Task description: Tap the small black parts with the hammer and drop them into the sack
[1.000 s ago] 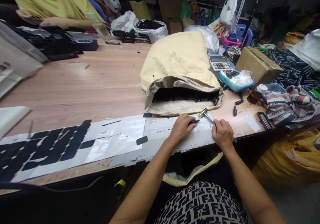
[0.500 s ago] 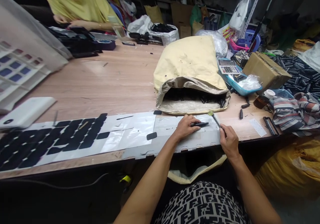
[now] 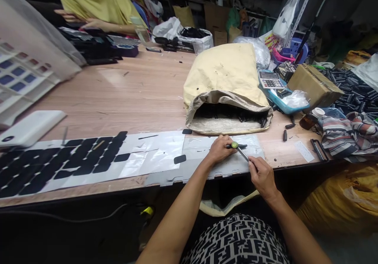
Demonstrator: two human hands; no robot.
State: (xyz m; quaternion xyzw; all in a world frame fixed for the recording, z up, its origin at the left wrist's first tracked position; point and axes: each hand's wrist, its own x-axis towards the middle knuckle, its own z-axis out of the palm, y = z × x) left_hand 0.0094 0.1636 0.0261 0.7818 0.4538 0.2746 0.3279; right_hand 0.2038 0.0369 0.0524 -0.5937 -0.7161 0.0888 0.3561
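Note:
My left hand is closed on a slim black part and pins it to a clear plastic sheet at the table's near edge. A small hammer with a yellow-green head is gripped in my right hand; its head rests on the black part right by my left fingers. Behind my hands lies an open tan sack with several black parts in its mouth.
Rows of flat black pads lie on a white sheet to the left; one loose pad lies nearer. A white box sits far left. Calculator, blue tray, cardboard box and striped cloth crowd the right. Another person in yellow works across the table.
My right hand has swung the hammer from raised and to the right down and left onto the black part. My left hand has kept its hold on the part. The camera turned slightly left.

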